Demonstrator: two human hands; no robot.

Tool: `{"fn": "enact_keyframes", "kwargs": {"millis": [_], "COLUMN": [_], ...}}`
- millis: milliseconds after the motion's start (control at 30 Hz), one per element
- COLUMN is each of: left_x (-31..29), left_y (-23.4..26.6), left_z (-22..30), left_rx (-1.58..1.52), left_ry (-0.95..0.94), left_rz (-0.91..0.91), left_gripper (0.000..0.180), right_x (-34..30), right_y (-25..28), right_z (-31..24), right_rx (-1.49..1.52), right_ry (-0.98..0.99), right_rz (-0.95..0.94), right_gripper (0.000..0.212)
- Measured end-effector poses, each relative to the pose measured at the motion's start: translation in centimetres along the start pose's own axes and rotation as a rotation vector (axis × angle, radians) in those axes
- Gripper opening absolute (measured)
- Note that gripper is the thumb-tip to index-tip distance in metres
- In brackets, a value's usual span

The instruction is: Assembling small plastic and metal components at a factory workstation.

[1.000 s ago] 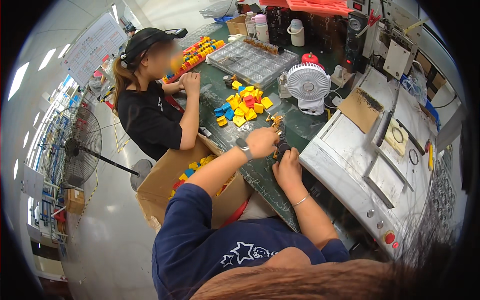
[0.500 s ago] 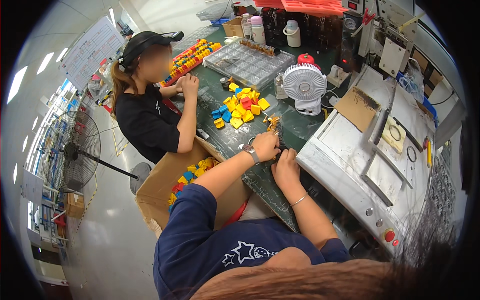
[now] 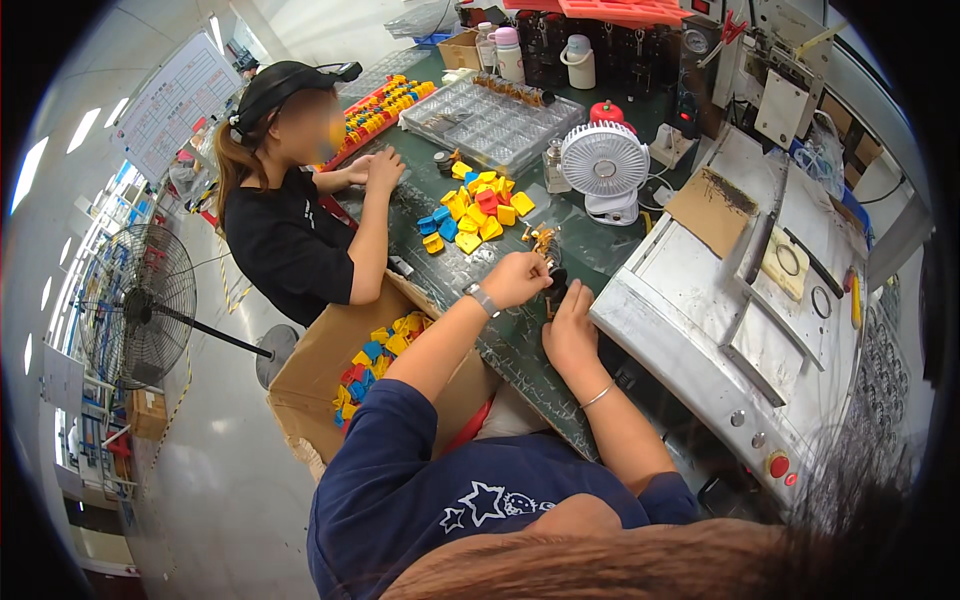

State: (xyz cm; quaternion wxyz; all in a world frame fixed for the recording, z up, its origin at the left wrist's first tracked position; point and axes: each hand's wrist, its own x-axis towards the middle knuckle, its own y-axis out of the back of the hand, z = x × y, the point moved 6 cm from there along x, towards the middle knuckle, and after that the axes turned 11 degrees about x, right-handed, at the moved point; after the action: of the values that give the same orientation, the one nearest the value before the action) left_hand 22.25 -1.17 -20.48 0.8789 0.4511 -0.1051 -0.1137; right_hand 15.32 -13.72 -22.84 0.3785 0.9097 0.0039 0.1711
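Over the green table point(image 3: 530, 350), my left hand point(image 3: 517, 280) has its thumb and fingertips pinched together at a small dark round part point(image 3: 556, 283). Whatever lies inside the pinch is too small to make out. Close on the right, my right hand point(image 3: 572, 325) rests at the table edge with its fingers bent together beside the same part. A thin coppery strip shows by its thumb, and its grip is partly hidden. Just beyond my fingers lies a cluster of copper-coloured pieces point(image 3: 541, 240). Farther back is a pile of yellow, red and blue plastic pieces point(image 3: 482, 208).
A white fan point(image 3: 605, 165) and a clear compartment tray point(image 3: 480, 125) stand behind. On the left, a co-worker point(image 3: 300, 235) sits by a red rack point(image 3: 385, 115). An open cardboard box point(image 3: 310, 400) of coloured pieces is below; a metal machine bench point(image 3: 690, 310) borders the right.
My left hand has lifted slightly and drawn away from my right hand, uncovering the dark round part. The co-worker's hands have shifted a little. The whole view has tilted slightly.
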Motion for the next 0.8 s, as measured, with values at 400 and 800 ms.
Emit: {"fn": "enact_keyframes", "kwargs": {"millis": [400, 800], "left_x": [-1.0, -3.1], "left_y": [0.7, 2.6], "left_z": [-1.0, 3.6], "left_rx": [-0.289, 0.219], "left_ry": [-0.018, -0.463], "left_rz": [-0.321, -0.121], "left_gripper": [0.013, 0.013], "right_x": [0.8, 0.5], "right_y": [0.8, 1.0], "right_z": [-1.1, -1.3], "right_rx": [0.299, 0.326], "right_ry": [0.21, 0.188], "right_rz": [0.086, 0.126], "right_gripper": [0.055, 0.039]}}
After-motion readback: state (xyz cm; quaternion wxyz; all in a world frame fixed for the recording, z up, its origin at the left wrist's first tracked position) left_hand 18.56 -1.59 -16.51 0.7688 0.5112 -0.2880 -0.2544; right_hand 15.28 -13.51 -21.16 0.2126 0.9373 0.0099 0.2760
